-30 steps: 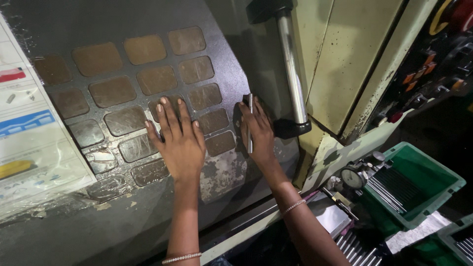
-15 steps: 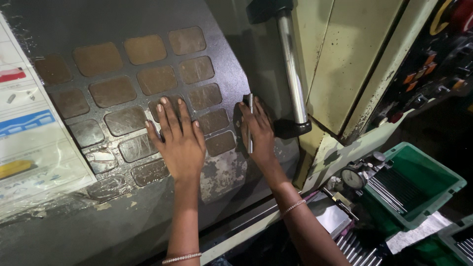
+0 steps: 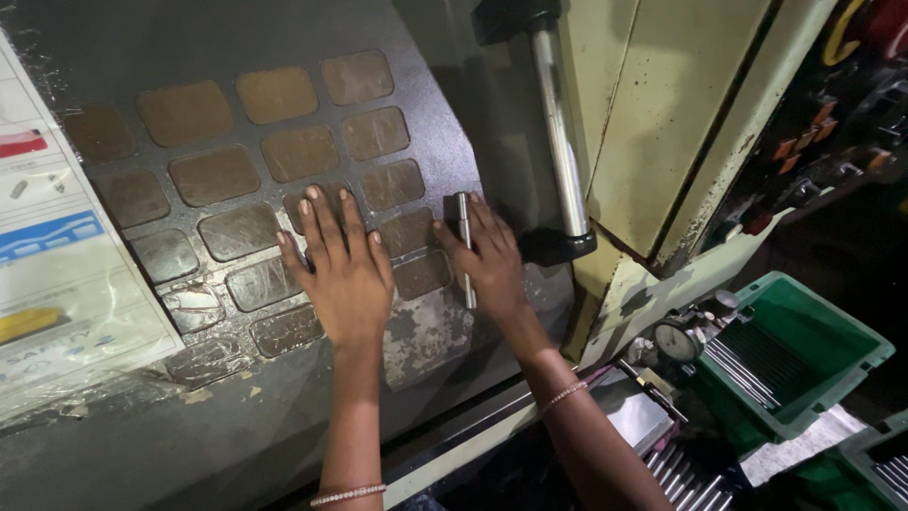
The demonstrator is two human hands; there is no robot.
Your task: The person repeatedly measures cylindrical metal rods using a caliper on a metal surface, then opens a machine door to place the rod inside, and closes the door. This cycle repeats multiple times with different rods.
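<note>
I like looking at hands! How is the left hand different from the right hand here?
The left hand lies flat and empty on the grey door, fingers spread over the brown windows. The right hand has a thin metal rod under its fingers and sits nearer the door handle. Both press on the door, and both wrists wear a bracelet.

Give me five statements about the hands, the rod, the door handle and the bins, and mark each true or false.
1. The left hand lies flat on the dark machine door. True.
2. The right hand grips the vertical door handle. False: it rests on the door beside the handle, with a thin metal rod against its fingers.
3. The green bin holds thin metal rods. True.
4. Both wrists are bare. False: each wears a bracelet.
5. The rod lies horizontally. False: it stands nearly upright along the door.
</note>
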